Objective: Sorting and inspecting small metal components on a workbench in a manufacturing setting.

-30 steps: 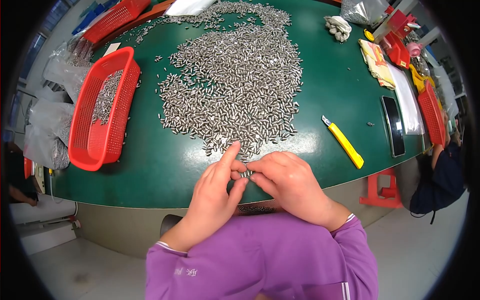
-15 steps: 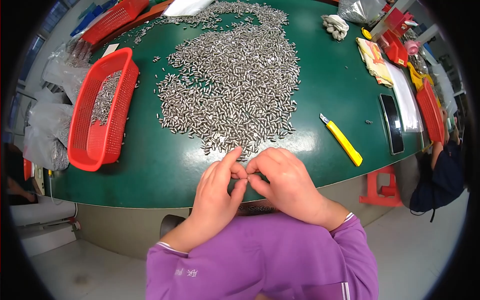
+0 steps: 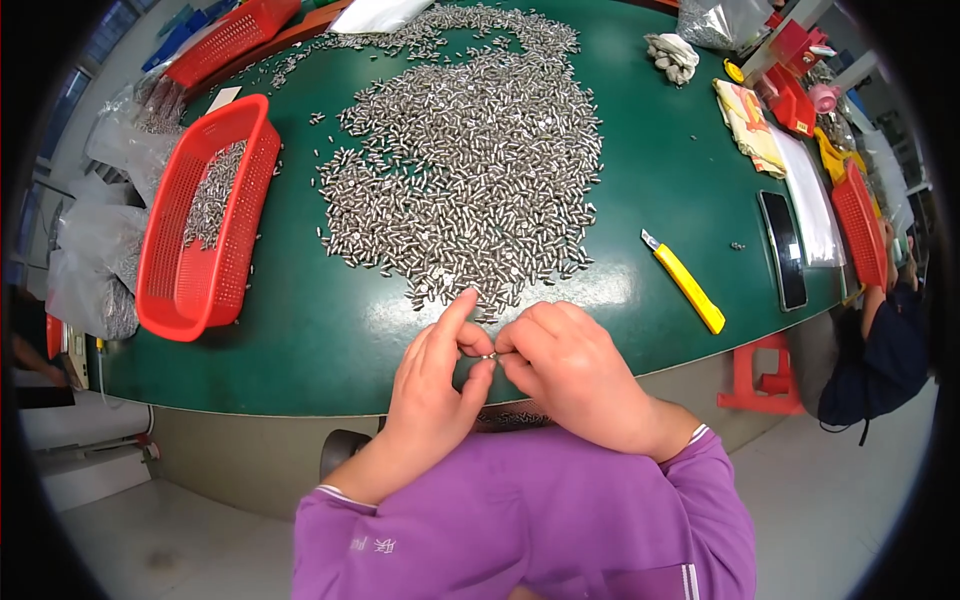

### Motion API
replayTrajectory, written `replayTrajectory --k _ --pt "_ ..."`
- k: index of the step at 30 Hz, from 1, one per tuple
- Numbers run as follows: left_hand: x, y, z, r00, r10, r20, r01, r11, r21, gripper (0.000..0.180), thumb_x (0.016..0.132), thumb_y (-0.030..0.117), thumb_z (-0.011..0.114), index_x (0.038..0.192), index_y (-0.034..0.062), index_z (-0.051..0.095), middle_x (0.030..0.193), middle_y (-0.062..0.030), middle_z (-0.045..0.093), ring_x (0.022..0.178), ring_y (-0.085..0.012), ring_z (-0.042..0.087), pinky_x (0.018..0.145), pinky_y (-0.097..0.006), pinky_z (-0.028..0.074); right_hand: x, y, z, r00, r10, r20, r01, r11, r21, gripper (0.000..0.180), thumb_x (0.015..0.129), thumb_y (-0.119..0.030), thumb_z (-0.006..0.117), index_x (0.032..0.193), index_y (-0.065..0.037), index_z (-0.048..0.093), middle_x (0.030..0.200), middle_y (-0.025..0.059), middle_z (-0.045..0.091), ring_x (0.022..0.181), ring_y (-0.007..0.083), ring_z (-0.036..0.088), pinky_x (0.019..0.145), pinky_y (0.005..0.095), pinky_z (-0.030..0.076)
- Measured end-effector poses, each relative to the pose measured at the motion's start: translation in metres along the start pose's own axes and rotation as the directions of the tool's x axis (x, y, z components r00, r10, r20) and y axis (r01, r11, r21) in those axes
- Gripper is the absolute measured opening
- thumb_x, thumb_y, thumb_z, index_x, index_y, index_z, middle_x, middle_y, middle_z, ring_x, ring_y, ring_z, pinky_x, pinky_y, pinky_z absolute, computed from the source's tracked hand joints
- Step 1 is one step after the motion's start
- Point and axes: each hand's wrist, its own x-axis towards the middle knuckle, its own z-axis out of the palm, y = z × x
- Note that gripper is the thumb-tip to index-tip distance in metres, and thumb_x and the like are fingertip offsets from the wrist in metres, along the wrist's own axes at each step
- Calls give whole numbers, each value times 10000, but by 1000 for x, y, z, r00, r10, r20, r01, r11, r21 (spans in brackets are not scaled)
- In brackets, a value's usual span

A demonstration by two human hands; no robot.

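Between my fingertips, at the table's near edge, is a small silvery metal piece (image 3: 488, 356), mostly covered by the fingers. My left hand (image 3: 436, 372) pinches one end between thumb and a finger, its index finger raised. My right hand (image 3: 572, 362) closes on the other end with thumb and fingertips. Just beyond the hands spreads a wide heap of small metal pins (image 3: 480, 180), short and shiny. A red plastic basket (image 3: 172, 318) at the left holds more of these pins.
On the green table (image 3: 660, 130) at the right lie a yellow utility knife (image 3: 688, 288), a phone (image 3: 783, 248), and white gloves (image 3: 672, 58). Clear bags (image 3: 95, 270) of parts stand at the left edge. Another person (image 3: 880, 350) sits far right, near a red stool (image 3: 764, 375).
My fingertips have parted slightly, so the silvery piece between them now shows. My right hand has shifted a little; the things on the table stay put.
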Motion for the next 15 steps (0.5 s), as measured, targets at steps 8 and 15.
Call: replayTrajectory --k 8,15 --pt "-2 1 -2 1000 -17 15 18 1000 -24 827 791 -101 698 1533 21 351 1008 -85 625 920 -242 626 845 -375 521 -1 7 -1 999 -37 11 36 995 94 196 777 -9 725 948 -37 632 885 101 593 857 305 594 778 417 487" --pt "-4 -4 -4 1000 -19 13 20 995 -100 817 802 -140 612 1549 24 324 1096 -111 605 926 -226 624 837 -354 526 0 4 -4 1000 -8 30 5 995 99 235 776 -18 741 991 -29 649 909 105 598 881 310 596 796 419 494"
